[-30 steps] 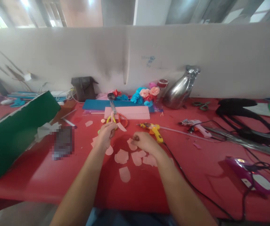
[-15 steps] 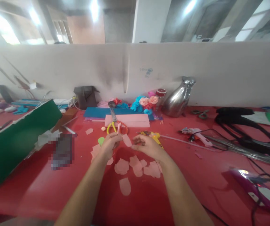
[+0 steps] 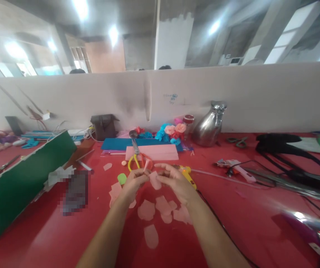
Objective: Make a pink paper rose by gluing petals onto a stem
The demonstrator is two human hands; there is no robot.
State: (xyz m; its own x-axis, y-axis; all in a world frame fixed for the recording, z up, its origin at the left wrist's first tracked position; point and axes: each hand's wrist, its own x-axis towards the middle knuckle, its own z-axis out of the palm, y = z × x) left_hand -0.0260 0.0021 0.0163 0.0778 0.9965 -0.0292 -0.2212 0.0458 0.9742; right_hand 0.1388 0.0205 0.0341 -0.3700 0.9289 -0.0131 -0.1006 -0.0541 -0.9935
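Note:
My left hand [image 3: 136, 183] is closed, pinching a thin pink paper roll [image 3: 146, 164] that points up from its fingertips. Between the two hands hangs a pink paper petal [image 3: 155, 181], rounded at its lower end. My right hand [image 3: 175, 181] has its thumb and fingers at the petal's right edge, in a pinch. Below on the red table lie several loose pink petals, among them a single petal [image 3: 151, 236] nearest me. Scissors [image 3: 136, 152] with yellow and orange handles lie just beyond my left hand. A yellow glue gun [image 3: 188, 175] sits behind my right hand.
Folded pink paper [image 3: 165, 152] and paper flowers [image 3: 173, 130] lie toward the back, beside a metal jug [image 3: 209, 126]. A green board [image 3: 22, 186] stands at the left. At right are a pink-and-white glue gun [image 3: 242, 172], a black object [image 3: 278, 149] and cables.
My right hand has moved left and now meets the petal, having been apart from it. The view has tilted up, so things sit lower in the picture.

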